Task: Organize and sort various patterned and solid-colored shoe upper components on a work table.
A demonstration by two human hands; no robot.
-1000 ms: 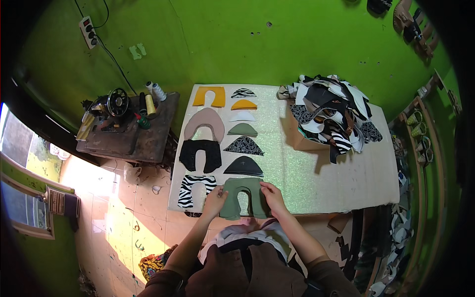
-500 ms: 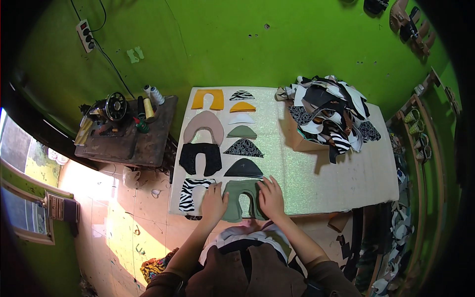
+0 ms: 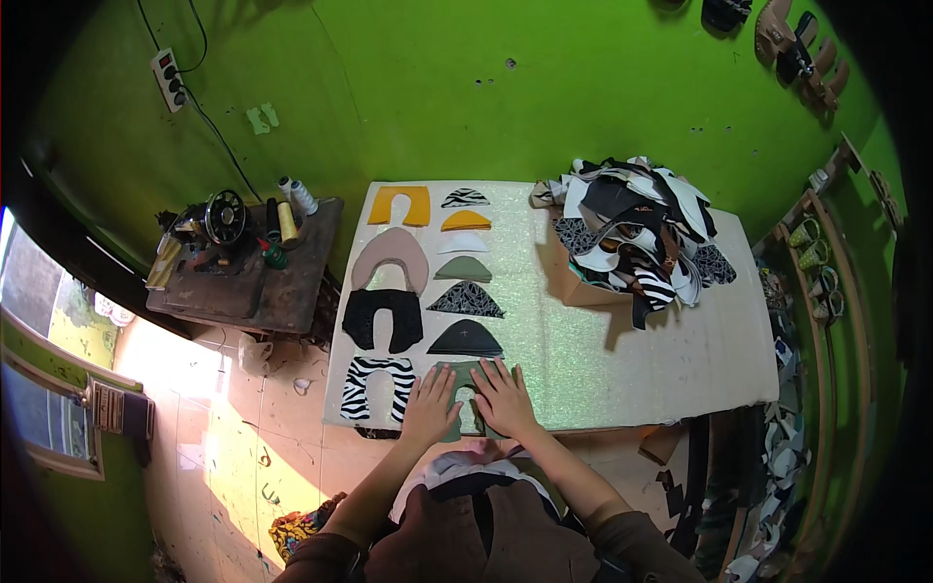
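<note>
Both my hands lie flat with fingers stretched on a green U-shaped cut piece (image 3: 461,371) at the table's front edge. My left hand (image 3: 429,406) covers its left arm, and my right hand (image 3: 502,401) covers its right part. Neither hand grips anything. Left of them lies a zebra-striped U-shaped piece (image 3: 367,387). Beyond it, in a column, are a black U-shaped piece (image 3: 359,319), a pink-beige one (image 3: 381,246) and a yellow one (image 3: 381,205). A dark half-round piece (image 3: 465,338) lies just past my fingertips, below a patterned black-and-grey one (image 3: 466,299).
More half-round pieces in green (image 3: 464,268), white (image 3: 465,242), yellow (image 3: 466,222) and zebra stripes (image 3: 466,198) continue the column. A box (image 3: 581,286) heaped with scraps (image 3: 637,223) sits on the table's right half. A sewing machine (image 3: 225,218) stands at left.
My hands have moved inward from the sides of the green piece onto its surface. My left hand has come off the zebra-striped piece's edge. The whole view has shifted slightly.
</note>
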